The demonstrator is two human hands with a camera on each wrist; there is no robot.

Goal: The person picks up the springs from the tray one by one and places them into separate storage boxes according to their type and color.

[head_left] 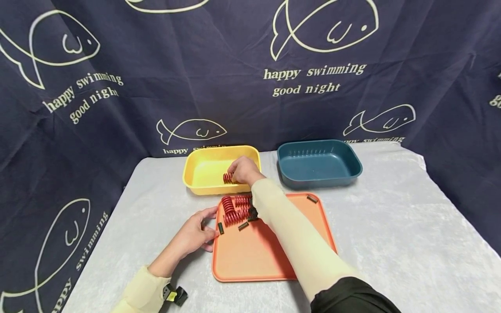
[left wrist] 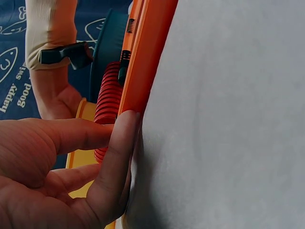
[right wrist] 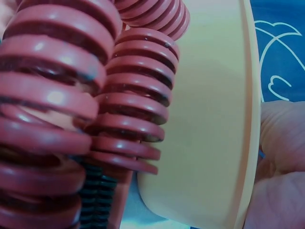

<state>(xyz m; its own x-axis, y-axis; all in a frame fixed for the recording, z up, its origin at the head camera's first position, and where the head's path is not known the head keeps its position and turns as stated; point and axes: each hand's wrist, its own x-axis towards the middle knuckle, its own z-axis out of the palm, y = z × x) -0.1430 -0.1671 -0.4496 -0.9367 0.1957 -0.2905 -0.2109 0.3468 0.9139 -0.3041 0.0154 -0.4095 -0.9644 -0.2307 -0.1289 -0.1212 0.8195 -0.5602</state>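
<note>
Over the inside of the yellow bin (head_left: 203,190), my right hand (head_left: 245,170) holds a red coil spring (head_left: 227,178), its fingers partly covering it. My left hand (head_left: 193,232) grips the left edge of the orange tray (head_left: 270,261); in the left wrist view its fingers lie against the rim. More red coil springs (head_left: 235,216) lie in a group at the tray's upper left, some hidden behind my right wrist. Small dark springs lie about them: one (head_left: 221,228) by the left rim, another (head_left: 243,226) just below the group, and one (head_left: 312,198) at the upper right corner.
A dark teal bin (head_left: 320,181) stands right of the yellow one, behind the tray. The table is covered with a pale grey cloth (head_left: 411,226). A dark blue curtain (head_left: 242,78) with fish drawings hangs at the back and sides.
</note>
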